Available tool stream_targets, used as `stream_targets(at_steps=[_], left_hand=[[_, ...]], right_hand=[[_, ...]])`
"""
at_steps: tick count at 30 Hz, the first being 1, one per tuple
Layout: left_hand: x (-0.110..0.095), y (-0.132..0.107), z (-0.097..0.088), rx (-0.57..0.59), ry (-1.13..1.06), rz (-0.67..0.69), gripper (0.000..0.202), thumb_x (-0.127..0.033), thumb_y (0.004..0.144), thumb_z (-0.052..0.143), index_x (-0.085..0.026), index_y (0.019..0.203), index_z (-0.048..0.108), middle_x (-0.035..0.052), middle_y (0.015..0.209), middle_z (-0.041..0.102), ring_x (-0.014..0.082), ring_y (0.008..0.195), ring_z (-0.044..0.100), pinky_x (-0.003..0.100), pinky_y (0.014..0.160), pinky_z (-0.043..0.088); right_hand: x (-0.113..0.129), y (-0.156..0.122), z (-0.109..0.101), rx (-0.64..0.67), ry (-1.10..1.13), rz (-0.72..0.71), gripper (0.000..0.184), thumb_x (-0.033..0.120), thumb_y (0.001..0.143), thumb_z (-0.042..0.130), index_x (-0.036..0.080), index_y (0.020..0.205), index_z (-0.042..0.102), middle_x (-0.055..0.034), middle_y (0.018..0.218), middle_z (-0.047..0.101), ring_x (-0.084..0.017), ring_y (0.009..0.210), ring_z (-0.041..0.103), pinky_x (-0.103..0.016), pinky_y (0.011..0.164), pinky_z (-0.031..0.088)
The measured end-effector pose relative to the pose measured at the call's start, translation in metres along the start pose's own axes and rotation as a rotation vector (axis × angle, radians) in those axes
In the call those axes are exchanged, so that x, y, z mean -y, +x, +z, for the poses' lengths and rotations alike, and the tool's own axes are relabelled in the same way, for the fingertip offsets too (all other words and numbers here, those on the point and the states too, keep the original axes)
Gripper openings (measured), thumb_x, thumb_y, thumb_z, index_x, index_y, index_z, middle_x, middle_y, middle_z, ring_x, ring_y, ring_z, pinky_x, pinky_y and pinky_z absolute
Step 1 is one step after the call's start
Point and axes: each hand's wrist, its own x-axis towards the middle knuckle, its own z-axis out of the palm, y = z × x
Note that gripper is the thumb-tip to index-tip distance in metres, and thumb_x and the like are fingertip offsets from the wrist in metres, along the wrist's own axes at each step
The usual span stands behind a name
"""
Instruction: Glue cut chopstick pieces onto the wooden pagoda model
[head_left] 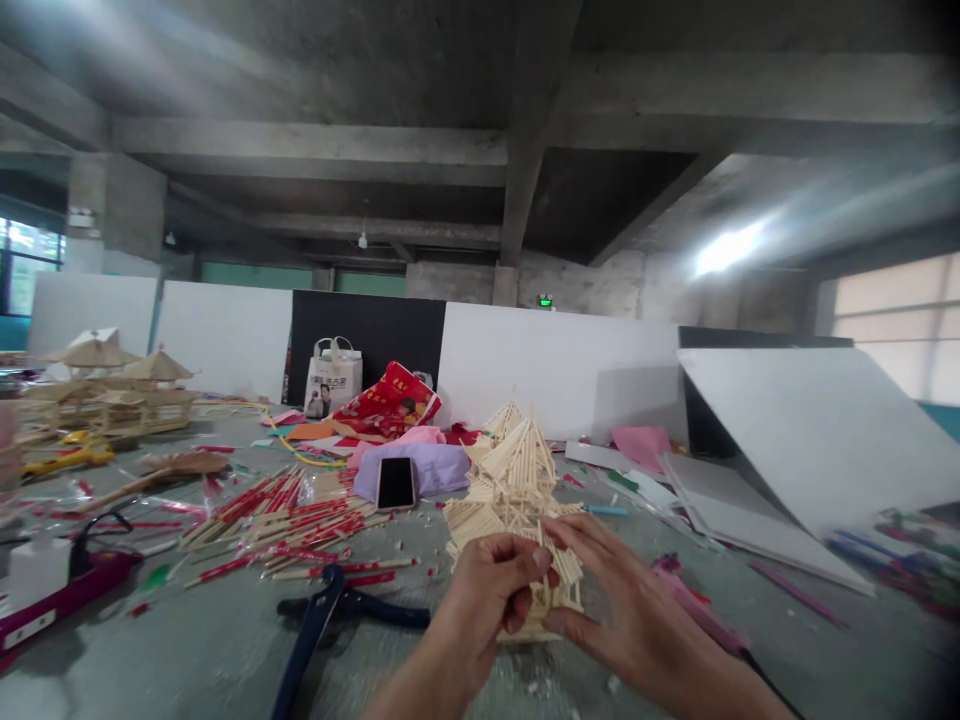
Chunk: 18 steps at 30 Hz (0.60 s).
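A pagoda-like model built of pale wooden sticks [517, 455] stands on the grey table, with pointed roofs and tiered eaves. In front of its lower part, my left hand [491, 585] is closed, thumb against bent fingers; what it pinches is too small and blurred to make out. To its right, my right hand [622, 605] has its fingers stretched out and its thumb apart, close beside the model's lower tier. Both hands cover part of the model's base. A dark blue-handled hand tool [322, 620] lies left of my left hand. On the right, a pink corded tool [701, 605] lies partly behind my right forearm.
Many red-wrapped wooden sticks [300, 520] lie scattered on the left. A phone [396, 484] leans on purple cloth [442, 468]. Farther left are other wooden models [154, 395] and a purple tool [75, 600]. White boards [765, 510] lie and lean at right.
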Motion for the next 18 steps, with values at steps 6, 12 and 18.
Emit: stream_targets(at_steps=[6, 12, 18], left_hand=[[0.001, 0.006, 0.002, 0.01, -0.009, 0.02, 0.029, -0.038, 0.061, 0.068, -0.01, 0.065, 0.06, -0.0018, 0.053, 0.055, 0.0001, 0.034, 0.032, 0.015, 0.031, 0.018], [0.006, 0.011, -0.001, 0.013, 0.046, 0.015, 0.034, -0.043, 0.061, 0.066, -0.01, 0.066, 0.06, 0.0008, 0.062, 0.06, 0.0009, 0.035, 0.038, 0.015, 0.031, 0.022], [0.005, 0.02, -0.011, -0.105, 0.211, 0.097, 0.04, -0.05, 0.062, 0.063, -0.011, 0.066, 0.058, -0.0036, 0.046, 0.052, 0.0019, 0.03, 0.035, 0.015, 0.03, 0.024]], right_hand=[[0.0, 0.01, -0.011, 0.069, -0.023, 0.028, 0.067, 0.042, 0.072, 0.061, 0.02, 0.129, 0.035, -0.0117, 0.129, 0.043, -0.027, 0.118, 0.039, -0.044, 0.093, 0.04], [-0.006, 0.011, -0.007, 0.044, -0.047, -0.005, 0.06, 0.044, 0.074, 0.058, 0.02, 0.126, 0.039, -0.0107, 0.123, 0.048, -0.025, 0.115, 0.042, -0.042, 0.092, 0.04], [-0.038, 0.035, 0.0, -0.146, -0.167, -0.027, 0.058, 0.045, 0.077, 0.054, 0.019, 0.126, 0.037, -0.0114, 0.115, 0.05, -0.025, 0.107, 0.045, -0.043, 0.088, 0.04]])
